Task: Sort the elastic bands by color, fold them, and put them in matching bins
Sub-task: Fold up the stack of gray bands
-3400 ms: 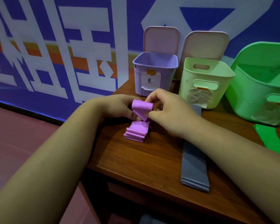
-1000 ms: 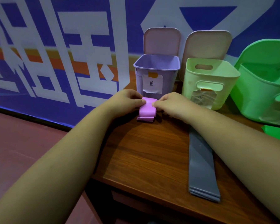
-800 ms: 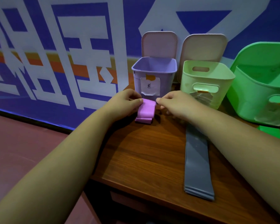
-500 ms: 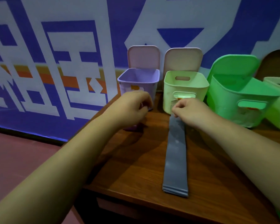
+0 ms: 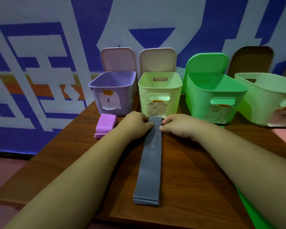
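Grey band (image 5: 149,162) lies lengthwise | left hand (image 5: 135,125) and right hand (image 5: 177,126), fingers curled, seemingly pinch its far end | to start folding

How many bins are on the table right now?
4, in a row left to right: purple bin, pale green bin, bright green bin, larger pale bin cut by the right edge. More may lie beyond it.

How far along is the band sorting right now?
Done: the purple bands lie folded on the table beside the purple bin, not in it. In hand: the left hand and right hand pinch the far end of the grey bands, unfolded. Left: folding those, then binning both stacks.
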The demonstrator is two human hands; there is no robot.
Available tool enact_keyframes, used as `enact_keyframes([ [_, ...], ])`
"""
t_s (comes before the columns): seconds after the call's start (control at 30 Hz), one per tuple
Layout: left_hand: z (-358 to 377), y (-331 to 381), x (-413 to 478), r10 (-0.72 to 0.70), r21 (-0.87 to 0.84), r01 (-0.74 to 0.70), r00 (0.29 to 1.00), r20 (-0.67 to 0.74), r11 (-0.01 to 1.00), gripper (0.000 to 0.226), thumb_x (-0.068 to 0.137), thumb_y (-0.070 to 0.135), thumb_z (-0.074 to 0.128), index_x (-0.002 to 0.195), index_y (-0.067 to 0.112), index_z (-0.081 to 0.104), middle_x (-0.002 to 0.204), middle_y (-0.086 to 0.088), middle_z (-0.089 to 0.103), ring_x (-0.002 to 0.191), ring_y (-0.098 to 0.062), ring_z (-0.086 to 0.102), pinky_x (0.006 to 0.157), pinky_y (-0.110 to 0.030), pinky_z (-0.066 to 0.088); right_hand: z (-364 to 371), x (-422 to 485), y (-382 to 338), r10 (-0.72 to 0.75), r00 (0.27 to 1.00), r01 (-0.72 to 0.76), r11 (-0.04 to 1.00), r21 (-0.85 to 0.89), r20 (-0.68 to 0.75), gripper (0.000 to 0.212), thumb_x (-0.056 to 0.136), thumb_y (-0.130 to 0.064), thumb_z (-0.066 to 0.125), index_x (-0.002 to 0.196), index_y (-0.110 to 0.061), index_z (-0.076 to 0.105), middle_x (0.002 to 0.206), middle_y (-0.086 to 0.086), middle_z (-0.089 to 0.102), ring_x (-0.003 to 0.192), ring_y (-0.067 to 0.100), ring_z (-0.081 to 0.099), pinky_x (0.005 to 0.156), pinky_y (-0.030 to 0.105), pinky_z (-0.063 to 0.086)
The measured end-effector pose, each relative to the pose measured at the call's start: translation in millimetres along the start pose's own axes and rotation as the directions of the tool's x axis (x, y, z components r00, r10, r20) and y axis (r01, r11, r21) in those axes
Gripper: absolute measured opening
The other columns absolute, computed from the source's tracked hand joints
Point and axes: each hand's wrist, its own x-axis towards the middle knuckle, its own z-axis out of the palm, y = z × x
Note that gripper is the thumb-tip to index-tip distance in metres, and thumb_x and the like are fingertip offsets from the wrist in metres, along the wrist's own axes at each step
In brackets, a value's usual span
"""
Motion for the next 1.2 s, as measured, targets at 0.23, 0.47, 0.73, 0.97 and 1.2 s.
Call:
enact_keyframes([
  [0.23,1,-4,0,-0.075,-0.358,0.055,0.996,-0.041,0.932,0.040,0.083,0.029,0.089,0.116,0.021,0.067,0.103,0.005,0.071,0.092,-0.010,0.067,0.072,-0.018,0.049,3,10,1,0.025,1.000,-0.026,0.999,0.038,0.013,0.035,0.096,-0.040,0.076,0.127,-0.022,0.075,0.123,0.005,0.070,0.112,0.027,0.065,0.103,0.040,0.053],
  [0.47,1,-1,-4,-0.033,-0.487,0.003,0.998,-0.053,0.873,0.045,0.084,0.009,0.086,0.120,0.019,0.060,0.100,0.000,0.071,0.091,-0.016,0.071,0.086,-0.031,0.059,6,19,9,0.071,0.997,-0.067,0.989,0.131,-0.022,0.037,0.095,-0.047,0.074,0.119,-0.020,0.076,0.112,0.006,0.073,0.098,0.026,0.066,0.078,0.035,0.048],
  [0.73,-4,-1,-12,-0.056,-0.677,0.057,0.998,0.023,0.734,0.056,0.087,-0.002,0.081,0.134,0.015,0.056,0.106,-0.005,0.073,0.092,-0.019,0.075,0.069,-0.025,0.063,2,9,7,0.031,0.999,-0.020,0.919,0.394,-0.021,0.041,0.098,-0.033,0.077,0.137,-0.033,0.065,0.109,0.003,0.075,0.083,0.020,0.056,0.064,0.033,0.039],
  [0.97,-19,-9,-17,0.028,-0.588,0.157,0.955,0.294,0.793,0.046,0.084,0.008,0.074,0.125,0.029,0.067,0.114,-0.007,0.076,0.107,-0.027,0.075,0.096,-0.045,0.063,1,-2,5,0.037,0.998,-0.006,0.868,0.496,-0.053,0.013,0.099,-0.029,0.075,0.097,-0.038,0.067,0.109,0.000,0.072,0.088,0.021,0.055,0.070,0.034,0.040],
  [1.2,-14,-5,-17,-0.021,-0.501,0.111,0.983,0.182,0.858,0.039,0.087,0.009,0.080,0.118,0.030,0.070,0.107,0.002,0.075,0.103,-0.021,0.073,0.097,-0.045,0.060,-6,-2,-9,0.035,0.998,-0.004,0.824,0.566,-0.045,0.014,0.096,-0.030,0.077,0.108,-0.036,0.073,0.106,-0.004,0.078,0.094,0.022,0.063,0.081,0.039,0.042],
])
